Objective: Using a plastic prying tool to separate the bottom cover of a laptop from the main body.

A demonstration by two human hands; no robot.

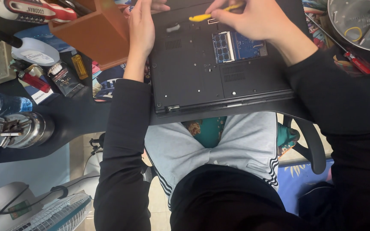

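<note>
Knees in grey striped trousers fill the lower middle of the frame, the person seated at a dark desk (78, 117). Above them, at centre, lies a black laptop (198, 81) turned underside up, one hatch open so that a blue memory board (236, 46) shows. The left hand (141, 28), upper centre-left, lies flat along the laptop's left edge, fingers stretched out and gripping nothing, seemingly steadying the case. The right hand (253, 19), at the top centre, pinches a yellow pry tool (206, 16) between thumb and fingers, its flat tip resting on the base near the far edge. The step in hand looks like prying at the bottom cover. The next move likely calls for light levering at the seam while the left hand holds the case down. In the upper left stands an orange-brown box (95, 32); in the upper right, a metal bowl (343, 17) and a red-handled screwdriver (358, 63).
</note>
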